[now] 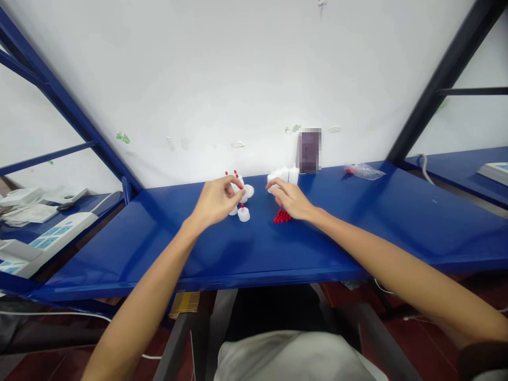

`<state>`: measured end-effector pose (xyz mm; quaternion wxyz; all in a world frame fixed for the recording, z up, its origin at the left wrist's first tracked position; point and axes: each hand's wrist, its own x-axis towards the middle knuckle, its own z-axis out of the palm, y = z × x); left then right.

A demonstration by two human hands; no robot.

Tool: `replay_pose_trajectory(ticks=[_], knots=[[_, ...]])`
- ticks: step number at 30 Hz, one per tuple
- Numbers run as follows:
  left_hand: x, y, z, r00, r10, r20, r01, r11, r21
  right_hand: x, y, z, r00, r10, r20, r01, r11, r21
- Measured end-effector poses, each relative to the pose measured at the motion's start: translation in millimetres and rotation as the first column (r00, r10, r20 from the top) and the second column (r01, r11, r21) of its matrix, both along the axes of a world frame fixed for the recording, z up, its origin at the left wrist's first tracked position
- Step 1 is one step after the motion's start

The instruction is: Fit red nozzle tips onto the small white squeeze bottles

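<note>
My left hand [216, 202] is closed in a pinch at a white round cap [249, 191], with a red tip showing between thumb and forefinger. Just below it a white cap with a red tip [243, 214] stands upright on the blue table. More white pieces with red tips are partly hidden behind my left fingers. My right hand [291, 198] is bent with its fingers apart, over a pile of small red tips [282, 216]. Behind its fingertips stands a group of white caps [283, 174], partly covered by the hand.
A dark, pixelated upright object [310, 152] leans on the wall. To its right lies a clear plastic bag [365, 171] with something red inside. Blue frame posts rise at both sides of the table [246, 259]. White devices [63, 238] lie on the left side table.
</note>
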<state>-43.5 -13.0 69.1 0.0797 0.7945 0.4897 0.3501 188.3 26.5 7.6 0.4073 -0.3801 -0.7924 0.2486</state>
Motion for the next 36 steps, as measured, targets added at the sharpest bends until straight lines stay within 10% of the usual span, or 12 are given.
replay_pose_trajectory(ticks=[10,20,26,36], knots=[[-5,-4,-10.0,0.948,0.028,-0.318,-0.1,0.972,-0.213,8,18,-9.3,0.983,-0.156,0.1,0.154,0.988,0.033],[13,-5,-38.2,0.854,0.262,-0.449,-0.255,0.964,0.078,13,28,-16.1,0.984,-0.179,0.0,0.177,0.978,-0.109],[46,-11,-48.5,0.857,-0.226,-0.464,0.203,0.974,-0.099,15,31,-14.7,0.954,-0.267,-0.138,0.246,0.958,-0.149],[68,16,-63.3,0.686,-0.257,-0.68,0.195,0.966,-0.169,16,31,-6.0,0.958,-0.287,0.002,0.285,0.948,-0.145]])
